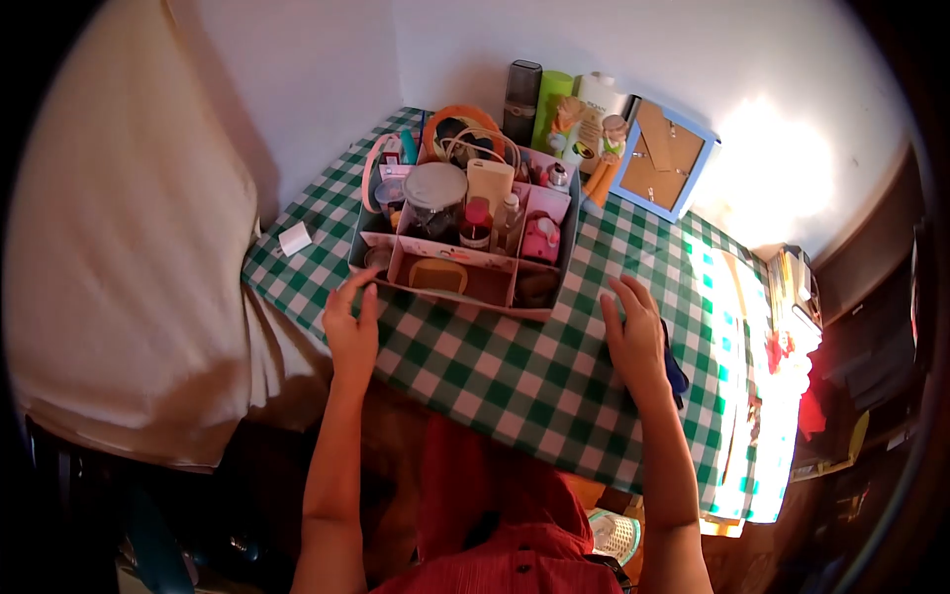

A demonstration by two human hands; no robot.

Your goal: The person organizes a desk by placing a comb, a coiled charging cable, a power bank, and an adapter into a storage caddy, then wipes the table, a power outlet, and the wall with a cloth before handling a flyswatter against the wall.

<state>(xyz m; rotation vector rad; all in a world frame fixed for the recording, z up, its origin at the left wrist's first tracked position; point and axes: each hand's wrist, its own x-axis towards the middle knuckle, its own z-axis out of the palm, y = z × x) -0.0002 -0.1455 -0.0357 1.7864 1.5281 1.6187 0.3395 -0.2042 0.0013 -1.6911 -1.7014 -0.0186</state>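
A divided organizer box (404, 280) stands on the checked tablecloth, filled with small items. Among them are a clear jar with a pale lid (435, 185), a red-capped bottle (476, 224), a clear bottle (508, 226), a pink item (540, 238) and a yellowish oval piece (438, 276). My left hand (352, 325) is at the box's front left corner, fingers apart; whether the fingertips touch it I cannot tell. To the right of the box, my right hand (636, 332) is held over the cloth with its fingers spread and nothing in them. A dark blue object (676, 374) lies partly hidden behind that wrist.
Behind the box stand a dark bottle (522, 104), a green container (554, 111), a white bottle (601, 99) and figurines (602, 170). A blue-edged frame (665, 158) leans on the wall. A white block (294, 239) lies left; books (795, 287) are stacked right.
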